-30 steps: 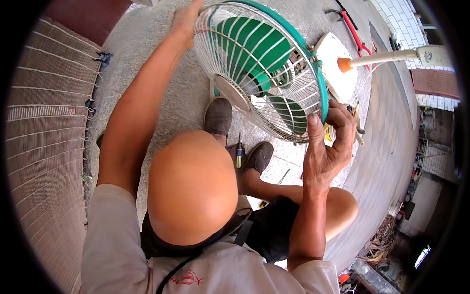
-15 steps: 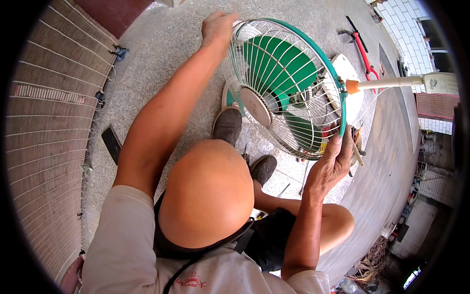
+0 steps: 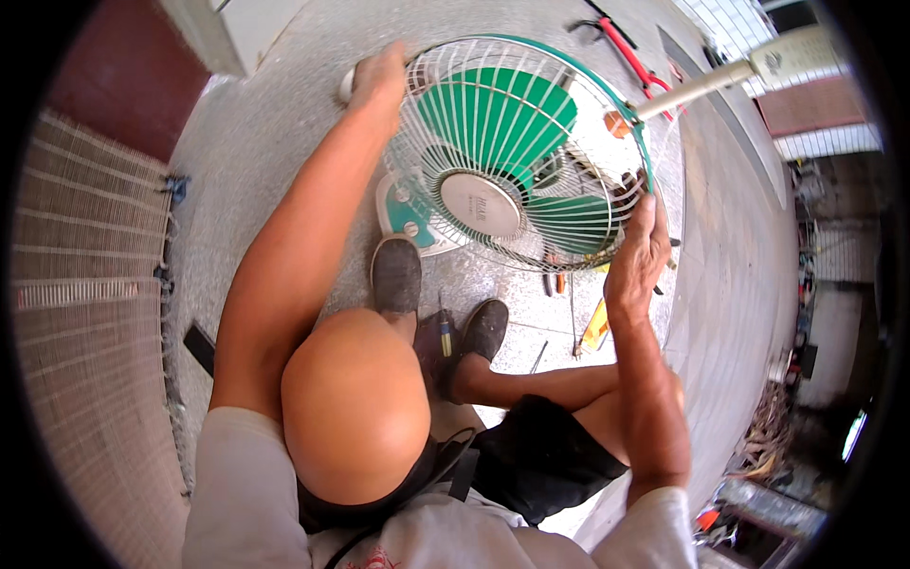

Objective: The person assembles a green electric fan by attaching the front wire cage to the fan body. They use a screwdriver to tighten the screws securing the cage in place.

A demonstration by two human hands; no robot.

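Fan (image 3: 507, 161) with wire guard and green blades sits on speckled stone floor (image 3: 275, 114), tilted toward the person. Left hand (image 3: 377, 81) grips guard's far-left rim; right hand (image 3: 637, 254) on right rim, fingers probably curled around it. Red pliers (image 3: 626, 55), screwdrivers (image 3: 555, 283) nearby; woven mat (image 3: 85, 284) left.

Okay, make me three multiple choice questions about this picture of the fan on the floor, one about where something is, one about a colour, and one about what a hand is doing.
1. Where do the red-handled pliers lie?
A. on the floor beyond the fan
B. between the shoes
C. in the left hand

2. What colour are the fan blades?
A. blue
B. green
C. white

3. What is the right hand doing?
A. resting on a knee
B. holding a screwdriver
C. gripping the rim of the fan's wire guard

Answers: 1 A, they lie on the floor past the fan's top edge. 2 B, green shows through the white wires. 3 C, its fingers curl over the guard's edge.
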